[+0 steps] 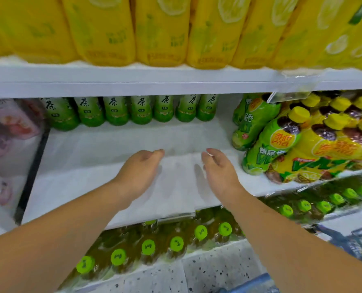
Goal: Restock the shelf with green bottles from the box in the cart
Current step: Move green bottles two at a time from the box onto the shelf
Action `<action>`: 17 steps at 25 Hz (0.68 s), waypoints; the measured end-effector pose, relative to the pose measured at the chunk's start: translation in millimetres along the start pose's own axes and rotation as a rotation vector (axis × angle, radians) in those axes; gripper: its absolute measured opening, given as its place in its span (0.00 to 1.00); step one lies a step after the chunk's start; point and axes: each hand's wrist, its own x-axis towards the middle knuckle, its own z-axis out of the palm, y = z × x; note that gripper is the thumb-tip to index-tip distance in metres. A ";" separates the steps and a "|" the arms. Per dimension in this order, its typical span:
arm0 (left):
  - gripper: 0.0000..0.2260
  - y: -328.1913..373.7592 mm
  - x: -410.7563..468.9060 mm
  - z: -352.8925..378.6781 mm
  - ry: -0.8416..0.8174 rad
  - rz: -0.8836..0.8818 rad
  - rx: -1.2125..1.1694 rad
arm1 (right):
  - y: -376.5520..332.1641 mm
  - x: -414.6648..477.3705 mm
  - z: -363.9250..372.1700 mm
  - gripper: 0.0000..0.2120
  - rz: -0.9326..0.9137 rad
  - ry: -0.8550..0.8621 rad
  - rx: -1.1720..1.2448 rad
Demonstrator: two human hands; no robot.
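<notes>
As they stand upright, green bottles (141, 111) show dark label characters.

The green-labelled plastic tea bottles (142, 112) at the back of the white metal shelf (91, 166) lose their necks and caps behind the white shelf board above (133, 85). The tall yellow lemon-print bottles (161, 32) are cut by the top edge. The pink-labelled packs (8, 127) at the left are smeared and cropped. Print on the clear plastic tag holder (290, 89) is unreadable.
</notes>
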 end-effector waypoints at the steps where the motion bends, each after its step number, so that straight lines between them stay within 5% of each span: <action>1: 0.23 -2.2 -9.7 -6.1 -0.020 -0.026 0.002 | 0.9 -17.3 -0.4 0.18 0.028 0.006 0.000; 17: 0.12 4.6 -228.6 -70.7 -0.162 -0.122 0.030 | -38.6 -287.4 -24.5 0.25 0.287 0.072 -0.124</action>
